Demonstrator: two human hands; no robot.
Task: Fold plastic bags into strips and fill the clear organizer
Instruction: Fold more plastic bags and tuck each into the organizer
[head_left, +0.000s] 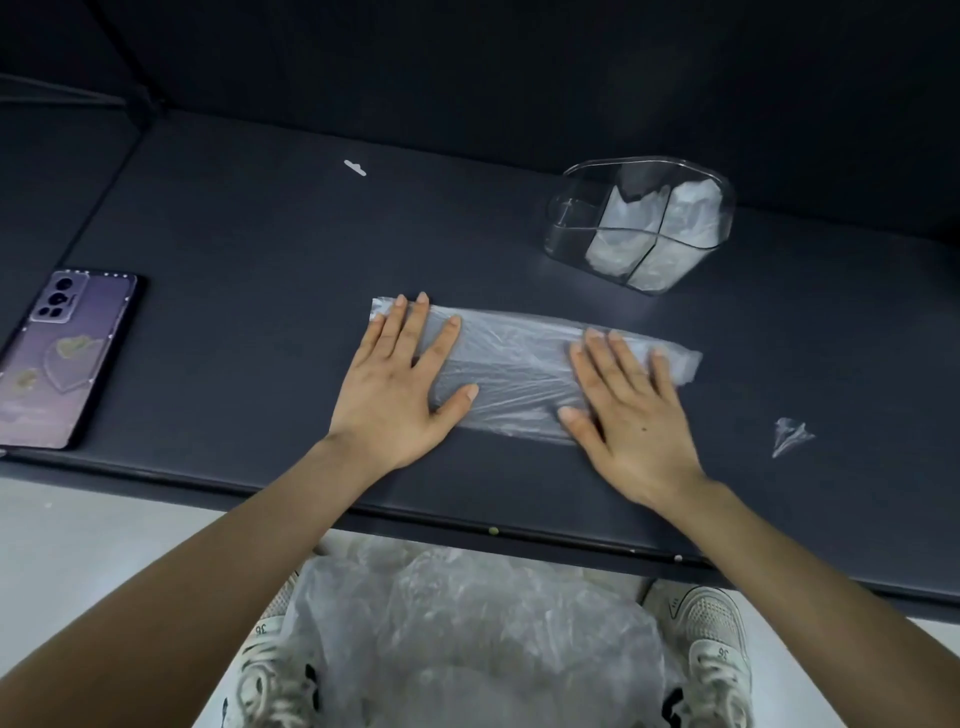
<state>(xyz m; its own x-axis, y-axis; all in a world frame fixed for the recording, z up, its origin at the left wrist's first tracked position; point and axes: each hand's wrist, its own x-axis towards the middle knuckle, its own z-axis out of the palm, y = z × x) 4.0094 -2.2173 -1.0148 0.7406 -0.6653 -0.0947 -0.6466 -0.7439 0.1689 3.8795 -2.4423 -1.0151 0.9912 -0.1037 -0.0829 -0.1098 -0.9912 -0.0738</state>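
**Both hands flat on a folded bag; organizer partly filled**

A clear plastic bag (519, 369), folded into a long flat strip, lay on the dark table (234, 249), running from left to right near the front edge. The left hand (402, 379) rested palm down on the strip's left end, fingers straight and slightly spread, thumb pointing along the plastic. The right hand (631, 410) lay palm down on the right part of the strip in the same manner, with a short stretch of plastic showing beyond its fingertips. Neither hand gripped anything; both pressed flat.

The clear organizer (566, 208) stood behind the strip toward the right, well apart from the hands. Its interior was divided into compartments. White folded bags (685, 208) occupied the compartments on the right and the near side; the left rear compartment showed only clear plastic.

A phone (57, 358) in a purple case lay face down at the table's left edge. A small white tab (355, 168) sat on the table farther back. A small crumpled scrap of clear plastic (789, 436) lay to the right of the right hand. Below the table edge, a loose heap of plastic bags (467, 623) rested between two white sneakers (717, 649).
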